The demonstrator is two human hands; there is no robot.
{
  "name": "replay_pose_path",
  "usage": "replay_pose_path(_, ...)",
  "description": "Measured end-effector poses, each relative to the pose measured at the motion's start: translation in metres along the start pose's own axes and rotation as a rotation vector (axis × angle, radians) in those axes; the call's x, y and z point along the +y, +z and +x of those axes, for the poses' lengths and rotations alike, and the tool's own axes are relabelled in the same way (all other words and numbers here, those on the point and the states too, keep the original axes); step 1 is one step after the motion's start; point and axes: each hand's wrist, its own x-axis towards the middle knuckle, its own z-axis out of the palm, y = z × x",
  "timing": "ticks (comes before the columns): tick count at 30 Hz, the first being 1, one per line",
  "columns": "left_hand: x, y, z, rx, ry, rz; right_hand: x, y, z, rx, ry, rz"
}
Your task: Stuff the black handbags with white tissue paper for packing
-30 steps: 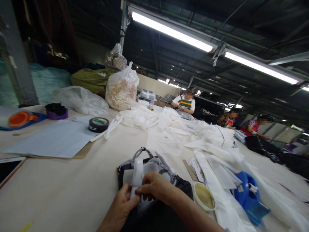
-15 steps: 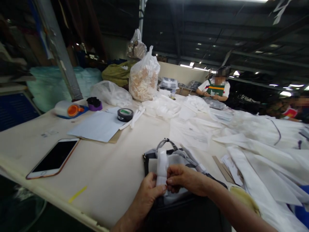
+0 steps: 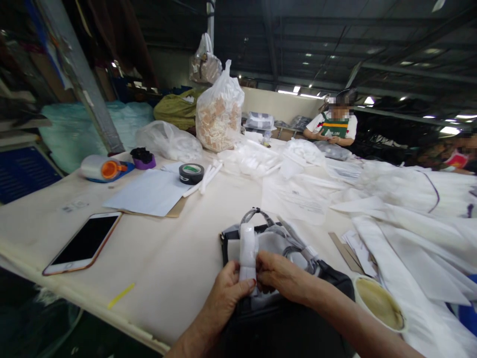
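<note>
A dark bag lies at the table's near edge, with a looped handle at its far end and greyish wrapping on top. Over it stands a strip of white foam wrap, folded around something I cannot make out. My left hand is closed on the strip's lower end, thumb across the front. Against the strip's right side, my right hand has its fingers curled in; the fingertips are partly hidden, and they seem to pinch the wrap's edge.
On the left lie a phone, paper sheets and a black tape roll. A tape dispenser sits farther back. White foam sheets and a round tub are at right. Across the table, a person in a green apron works.
The view has shifted slightly, showing more of the round tub at right. Both hands stay at the white foam wrap, the right fingers shifting a little along its edge.
</note>
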Motion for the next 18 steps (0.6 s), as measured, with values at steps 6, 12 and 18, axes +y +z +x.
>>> replay_pose_path(6, -0.002, -0.002, 0.002, 0.012, 0.01, -0.024, -0.003, 0.006, 0.006, 0.125, 0.082, -0.199)
replay_pose_path(12, 0.008, 0.003, 0.005, 0.108, -0.048, 0.059, -0.012, -0.005, -0.018, 0.383, -0.021, -0.507)
replay_pose_path(18, 0.035, 0.014, 0.005, 0.44, -0.072, 0.792, 0.021, -0.051, -0.053, 0.719, 0.142, -0.769)
